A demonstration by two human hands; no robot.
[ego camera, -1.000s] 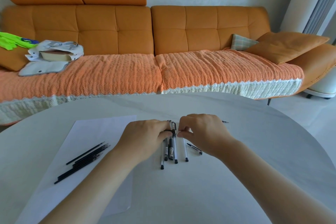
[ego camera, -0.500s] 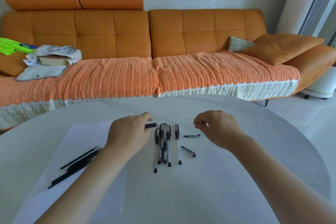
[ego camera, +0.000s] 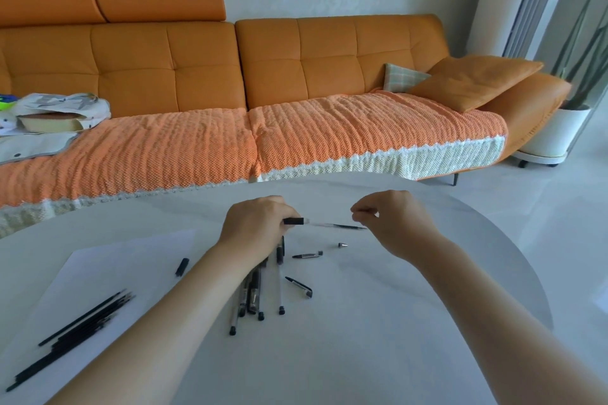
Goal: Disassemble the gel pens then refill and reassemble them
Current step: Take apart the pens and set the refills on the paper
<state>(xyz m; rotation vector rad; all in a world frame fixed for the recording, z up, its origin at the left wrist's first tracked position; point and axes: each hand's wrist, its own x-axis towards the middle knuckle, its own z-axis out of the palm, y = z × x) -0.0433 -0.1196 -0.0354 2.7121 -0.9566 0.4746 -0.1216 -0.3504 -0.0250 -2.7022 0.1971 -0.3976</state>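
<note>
My left hand (ego camera: 260, 223) grips a clear pen barrel (ego camera: 296, 221) by its black grip end, held level above the table. A thin refill (ego camera: 342, 225) sticks out of the barrel toward my right hand (ego camera: 394, 223), whose curled, pinched fingers meet its tip end. A small metal tip cone (ego camera: 342, 245) lies on the table below. Several capped gel pens (ego camera: 253, 293) lie bundled under my left wrist. Two loose clip caps (ego camera: 307, 255) (ego camera: 300, 286) lie beside them, and a third cap (ego camera: 182, 267) sits on the paper.
A white paper sheet (ego camera: 98, 289) at the left carries several black refills (ego camera: 75, 325). The round white table (ego camera: 362, 339) ends close behind my hands. Beyond it stands an orange sofa (ego camera: 230, 141) with a bag (ego camera: 56, 115), and a plant pot (ego camera: 556, 131) stands at the right.
A black cap that my left hand held now lies on the paper. A tip cone now lies on the table. Both hands hold one pen with its refill bared.
</note>
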